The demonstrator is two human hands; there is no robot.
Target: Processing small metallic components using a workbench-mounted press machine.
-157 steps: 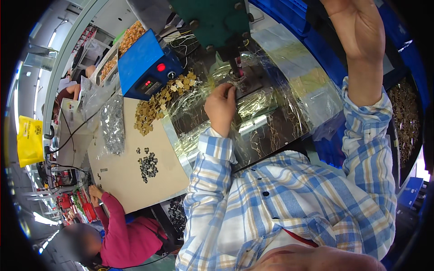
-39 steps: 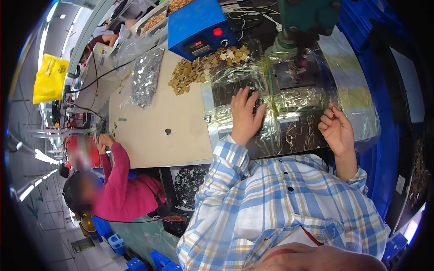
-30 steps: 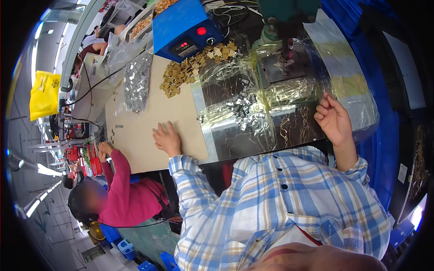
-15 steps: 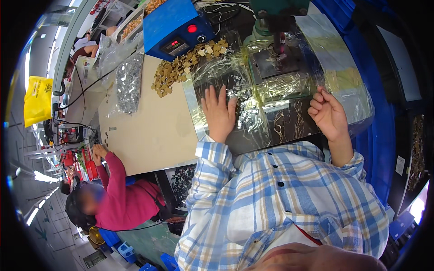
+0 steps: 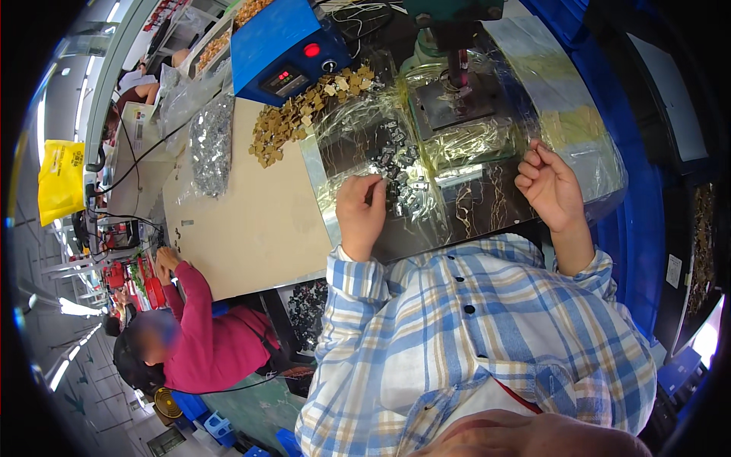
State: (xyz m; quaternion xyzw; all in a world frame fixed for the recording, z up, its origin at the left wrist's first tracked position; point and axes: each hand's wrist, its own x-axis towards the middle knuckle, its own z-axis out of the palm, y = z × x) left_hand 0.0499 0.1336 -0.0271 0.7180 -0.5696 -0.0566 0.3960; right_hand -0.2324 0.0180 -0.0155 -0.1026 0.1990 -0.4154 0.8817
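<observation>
The left hand (image 5: 360,217) curls its fingers beside dark parts (image 5: 398,160) piled on the bench (image 5: 491,206); the right hand (image 5: 552,186) bends its own, farther right. Whether either grasps anything cannot be told. Beyond stands a green press (image 5: 457,14); brass pieces (image 5: 285,126), a blue box (image 5: 274,47) and a clear bag (image 5: 211,148) flank leftward.

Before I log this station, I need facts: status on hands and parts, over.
Left hand beside scattered small dark parts, grip unclear. Right hand apart from them, fingers curled. Green press beyond, to the right.
</observation>
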